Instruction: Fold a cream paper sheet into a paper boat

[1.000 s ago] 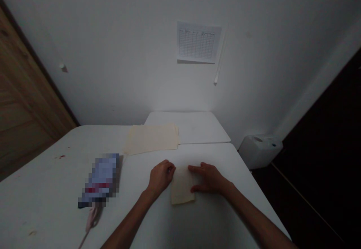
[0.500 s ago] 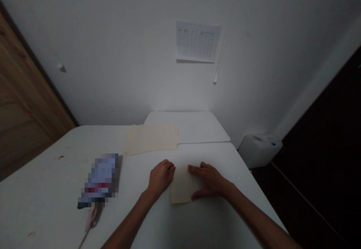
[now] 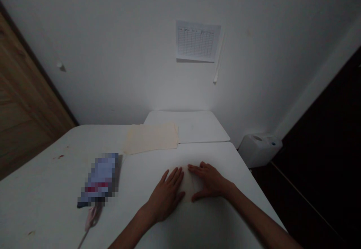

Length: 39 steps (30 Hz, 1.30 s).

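A small cream sheet (image 3: 187, 184), seemingly folded, lies on the white table; whether it is paper or cloth I cannot tell. My left hand (image 3: 167, 195) rests palm down over its left side with fingers stretched out, hiding that edge. At the right side, my right hand (image 3: 208, 180) is open, its fingertips near the top edge and its thumb near the lower right corner. Between the two hands a strip of the sheet shows.
Larger cream sheets (image 3: 152, 139) lie flat at the back of the table (image 3: 135, 211). A blurred blue-white item (image 3: 101, 175) with a pink cord (image 3: 90, 219) is at the left. A white jerrycan (image 3: 258, 151) stands beyond the right edge. A printed chart (image 3: 198, 42) hangs on the wall.
My left hand has gone from closed fingers at the sheet's upper left corner to lying flat over its left side. My right hand has stayed in place.
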### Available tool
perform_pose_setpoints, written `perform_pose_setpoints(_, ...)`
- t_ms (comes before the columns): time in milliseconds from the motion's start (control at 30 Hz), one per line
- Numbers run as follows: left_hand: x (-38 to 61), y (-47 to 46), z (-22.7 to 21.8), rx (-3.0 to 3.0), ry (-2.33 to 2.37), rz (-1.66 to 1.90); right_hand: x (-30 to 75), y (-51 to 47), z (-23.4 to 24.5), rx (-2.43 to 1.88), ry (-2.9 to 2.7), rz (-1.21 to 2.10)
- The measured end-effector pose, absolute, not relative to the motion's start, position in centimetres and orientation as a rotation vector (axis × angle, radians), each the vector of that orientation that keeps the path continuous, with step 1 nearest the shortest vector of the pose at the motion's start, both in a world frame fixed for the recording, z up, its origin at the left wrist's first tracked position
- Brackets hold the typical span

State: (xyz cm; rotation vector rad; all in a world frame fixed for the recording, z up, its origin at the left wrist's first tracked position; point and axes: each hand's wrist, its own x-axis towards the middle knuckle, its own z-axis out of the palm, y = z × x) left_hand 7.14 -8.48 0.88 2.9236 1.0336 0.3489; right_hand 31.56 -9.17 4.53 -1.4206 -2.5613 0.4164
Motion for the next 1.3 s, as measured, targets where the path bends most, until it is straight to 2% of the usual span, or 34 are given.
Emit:
perform_pose_setpoints(333, 5.4, -8.8, 1.0, 2.859, 1.134, 0.334, 31.4, -9.1, 4.8, -1.431, -2.565, 0.440)
perform_pose_setpoints(533, 9.0, -7.4, 2.0, 2.772, 1.499, 0.414, 31.4, -9.1, 4.9, -1.408, -2.582, 0.440)
perform_pose_setpoints(800, 10.5, -6.2, 0.3, 2.915, 1.191, 0.364, 31.0, -9.6, 4.3, -1.491, -2.547, 0.313)
perform_pose_setpoints(1300, 7.0, -8.1, -0.7, 2.995, 1.277, 0.360, 30.7, -9.7, 4.5, -1.510, -2.559, 0.266)
